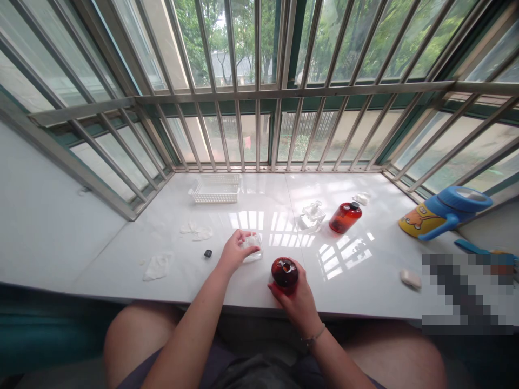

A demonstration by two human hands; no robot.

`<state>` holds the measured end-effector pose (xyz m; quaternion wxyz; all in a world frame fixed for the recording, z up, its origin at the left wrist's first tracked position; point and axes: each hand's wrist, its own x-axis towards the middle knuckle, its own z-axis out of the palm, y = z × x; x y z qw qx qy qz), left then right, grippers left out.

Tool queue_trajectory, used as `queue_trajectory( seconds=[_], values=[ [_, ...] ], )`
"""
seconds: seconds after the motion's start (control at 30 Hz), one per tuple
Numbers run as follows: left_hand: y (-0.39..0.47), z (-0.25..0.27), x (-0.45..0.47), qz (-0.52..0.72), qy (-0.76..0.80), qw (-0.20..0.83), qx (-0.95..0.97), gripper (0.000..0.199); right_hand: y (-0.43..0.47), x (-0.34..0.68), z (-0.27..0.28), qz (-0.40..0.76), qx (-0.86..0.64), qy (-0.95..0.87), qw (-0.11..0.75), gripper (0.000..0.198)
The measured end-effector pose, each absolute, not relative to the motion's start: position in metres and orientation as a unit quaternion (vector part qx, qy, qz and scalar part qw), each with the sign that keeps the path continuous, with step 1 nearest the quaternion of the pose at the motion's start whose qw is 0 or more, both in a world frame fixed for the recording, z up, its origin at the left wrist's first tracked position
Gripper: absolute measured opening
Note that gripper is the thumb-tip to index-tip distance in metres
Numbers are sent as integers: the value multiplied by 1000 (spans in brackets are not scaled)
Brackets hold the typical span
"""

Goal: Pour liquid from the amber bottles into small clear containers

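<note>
Midway by the look of it: right hand [298, 302] wrapped round an uncapped amber bottle [284, 272], left hand [234, 251] pinching a small clear glass bottle [253, 246] just beyond the fingertips, probably empty, black cap [208, 253] lying off left, second amber bottle [344, 216] untouched farther back.

A home: a bay window with a wide white sill used as a work surface.

Metal security bars [259, 92] close off the window, with trees and a yard beyond them. On the white sill [365, 281] below the bars lie household things: a white plastic basket [214, 189] just under the bars, amber bottles and crumpled tissues nearer the seated person, and a blue child's cup [446, 210] at the sill's right end.
</note>
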<state>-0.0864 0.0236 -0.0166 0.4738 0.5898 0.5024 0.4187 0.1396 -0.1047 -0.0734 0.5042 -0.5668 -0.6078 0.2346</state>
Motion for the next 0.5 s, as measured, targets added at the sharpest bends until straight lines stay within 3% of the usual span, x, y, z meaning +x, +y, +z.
queue_trajectory(
  seconds=[0.5],
  values=[
    [23,-11,-86,405,513,465,598,47,-105,139,-73,225,-563,-612,508,82]
  ],
)
